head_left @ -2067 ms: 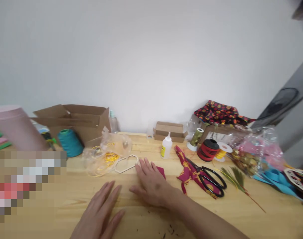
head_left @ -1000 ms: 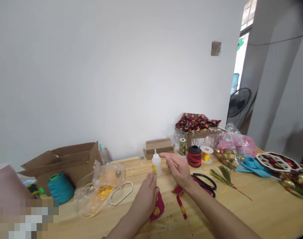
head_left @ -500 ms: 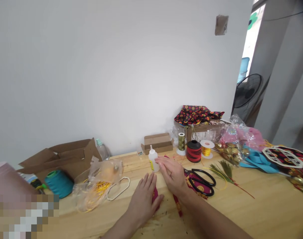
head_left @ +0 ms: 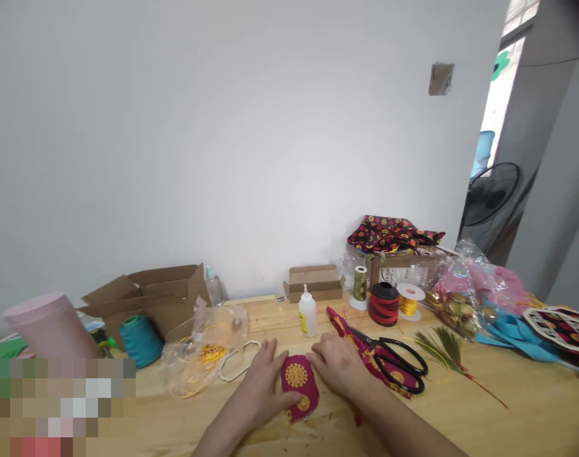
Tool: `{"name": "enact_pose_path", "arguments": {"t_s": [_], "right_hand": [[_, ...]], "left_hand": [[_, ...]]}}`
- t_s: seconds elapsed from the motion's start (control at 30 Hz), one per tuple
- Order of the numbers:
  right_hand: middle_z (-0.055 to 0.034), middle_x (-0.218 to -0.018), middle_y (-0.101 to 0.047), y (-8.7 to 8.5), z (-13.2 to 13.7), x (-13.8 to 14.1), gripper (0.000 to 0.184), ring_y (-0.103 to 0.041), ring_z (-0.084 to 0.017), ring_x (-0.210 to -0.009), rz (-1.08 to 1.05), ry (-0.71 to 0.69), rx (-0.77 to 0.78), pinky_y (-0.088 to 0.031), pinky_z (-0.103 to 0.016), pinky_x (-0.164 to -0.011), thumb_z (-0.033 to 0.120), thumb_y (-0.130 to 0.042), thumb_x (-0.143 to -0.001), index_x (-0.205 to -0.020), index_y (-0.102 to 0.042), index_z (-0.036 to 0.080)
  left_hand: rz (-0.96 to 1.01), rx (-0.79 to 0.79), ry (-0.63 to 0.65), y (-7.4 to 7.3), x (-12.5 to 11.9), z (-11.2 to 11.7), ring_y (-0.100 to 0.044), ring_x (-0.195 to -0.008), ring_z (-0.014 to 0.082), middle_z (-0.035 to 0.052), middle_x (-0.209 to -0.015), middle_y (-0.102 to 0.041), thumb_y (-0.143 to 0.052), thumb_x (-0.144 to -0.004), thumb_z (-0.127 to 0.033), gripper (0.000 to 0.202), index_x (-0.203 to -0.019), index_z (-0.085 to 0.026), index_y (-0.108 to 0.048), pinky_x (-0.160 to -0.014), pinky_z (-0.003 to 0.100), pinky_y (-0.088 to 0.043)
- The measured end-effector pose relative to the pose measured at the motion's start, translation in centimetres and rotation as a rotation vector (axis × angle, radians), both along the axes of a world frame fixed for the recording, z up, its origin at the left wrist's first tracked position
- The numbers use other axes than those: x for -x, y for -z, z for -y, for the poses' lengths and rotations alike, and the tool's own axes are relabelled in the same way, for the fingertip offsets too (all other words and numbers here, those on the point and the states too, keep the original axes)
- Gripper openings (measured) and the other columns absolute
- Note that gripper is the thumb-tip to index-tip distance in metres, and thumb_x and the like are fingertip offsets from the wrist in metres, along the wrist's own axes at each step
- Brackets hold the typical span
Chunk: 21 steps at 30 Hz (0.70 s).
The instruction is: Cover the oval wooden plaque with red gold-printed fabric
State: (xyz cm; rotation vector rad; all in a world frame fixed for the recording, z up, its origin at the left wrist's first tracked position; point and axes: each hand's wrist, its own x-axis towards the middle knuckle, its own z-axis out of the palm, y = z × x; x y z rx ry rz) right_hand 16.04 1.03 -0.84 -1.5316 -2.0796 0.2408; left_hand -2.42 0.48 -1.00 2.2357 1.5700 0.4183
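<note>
A small red fabric piece with gold round motifs (head_left: pixel 298 387) lies on the wooden table (head_left: pixel 484 419) between my hands. My left hand (head_left: pixel 259 386) rests flat at its left side, fingers stretched, thumb touching the lower edge. My right hand (head_left: pixel 334 368) lies palm down on its right side, fingers spread and touching the cloth's upper right edge. A longer strip of the same red fabric (head_left: pixel 366 355) runs behind my right hand, under black scissors (head_left: pixel 401 365). A small white glue bottle (head_left: pixel 308 312) stands just beyond the hands.
Spools stand at the back: olive (head_left: pixel 360 284), red-black (head_left: pixel 383 303), yellow (head_left: pixel 408 301), and a teal cone (head_left: pixel 139 339) at left. Also here are an open cardboard box (head_left: pixel 149 295), a plastic bag with yellow cord (head_left: pixel 204 352), a white octagonal frame (head_left: pixel 239 360) and a pink cylinder (head_left: pixel 49 324).
My right hand came back from near the glue bottle and settled beside the red piece. My left hand slid off the cloth, so its gold pattern now shows. The camera shifted slightly.
</note>
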Motion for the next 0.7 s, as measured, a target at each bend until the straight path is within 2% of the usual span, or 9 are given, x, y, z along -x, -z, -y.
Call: {"name": "enact_pose_path", "arguments": {"t_s": [0.2, 0.33, 0.47, 0.53, 0.63, 0.7], "right_hand": [[-0.0052, -0.077, -0.060, 0.6, 0.3, 0.9, 0.025, -0.056, -0.016, -0.073, -0.061, -0.042, 0.054, -0.038, -0.024, -0.062, 0.029, -0.047, -0.078, -0.065, -0.065, 0.018], [-0.0031, -0.079, -0.062, 1.6, -0.3, 1.0, 0.019, -0.056, -0.015, -0.076, -0.154, -0.022, 0.102, -0.039, -0.023, -0.064, 0.029, -0.049, -0.075, -0.072, -0.065, 0.018], [-0.0023, -0.072, -0.065, 2.6, -1.0, 0.7, 0.023, -0.058, -0.016, -0.067, -0.215, -0.016, 0.182, -0.040, -0.023, -0.057, 0.033, -0.049, -0.075, -0.073, -0.066, 0.018], [-0.0024, -0.071, -0.065, 2.6, -1.0, 0.7, 0.024, -0.059, -0.016, -0.066, -0.231, -0.023, 0.198, -0.040, -0.023, -0.056, 0.034, -0.048, -0.075, -0.075, -0.067, 0.019], [-0.0038, -0.083, -0.063, 2.2, -0.5, 0.9, 0.021, -0.057, -0.017, -0.077, -0.243, -0.039, 0.167, -0.039, -0.026, -0.067, 0.030, -0.051, -0.073, -0.084, -0.065, 0.019], [-0.0033, -0.085, -0.060, 1.7, -0.1, 1.0, 0.018, -0.055, -0.017, -0.079, -0.251, -0.067, 0.161, -0.037, -0.026, -0.070, 0.028, -0.053, -0.071, -0.081, -0.065, 0.021]], "left_hand": [[0.004, 0.003, 0.016, -0.6, -0.5, 0.5, -0.020, -0.126, 0.0327, 0.0165, -0.136, -0.032, -0.065, -0.056, -0.039, 0.065, -0.116, -0.017, -0.052, -0.099, 0.043, -0.021], [0.001, 0.001, 0.020, -1.0, -0.7, 0.7, -0.019, -0.126, 0.0334, 0.0167, -0.136, -0.032, -0.068, -0.053, -0.032, 0.059, -0.109, -0.019, -0.057, -0.099, 0.043, -0.022], [0.026, 0.011, 0.012, -0.9, -0.6, 0.7, -0.018, -0.126, 0.0338, 0.0166, -0.136, -0.032, -0.071, -0.050, -0.031, 0.060, -0.107, -0.020, -0.058, -0.099, 0.044, -0.021], [0.043, 0.017, 0.014, -0.7, -0.5, 0.6, -0.018, -0.126, 0.0334, 0.0164, -0.136, -0.032, -0.071, -0.049, -0.033, 0.060, -0.107, -0.020, -0.058, -0.099, 0.044, -0.021], [0.061, 0.027, 0.019, -0.5, -0.4, 0.6, -0.018, -0.126, 0.0328, 0.0175, -0.135, -0.033, -0.071, -0.049, -0.035, 0.061, -0.107, -0.018, -0.057, -0.100, 0.043, -0.020], [0.068, 0.030, 0.012, -0.4, -0.5, 0.5, -0.018, -0.126, 0.0331, 0.0170, -0.134, -0.035, -0.071, -0.049, -0.036, 0.060, -0.105, -0.018, -0.057, -0.099, 0.044, -0.021]]}}
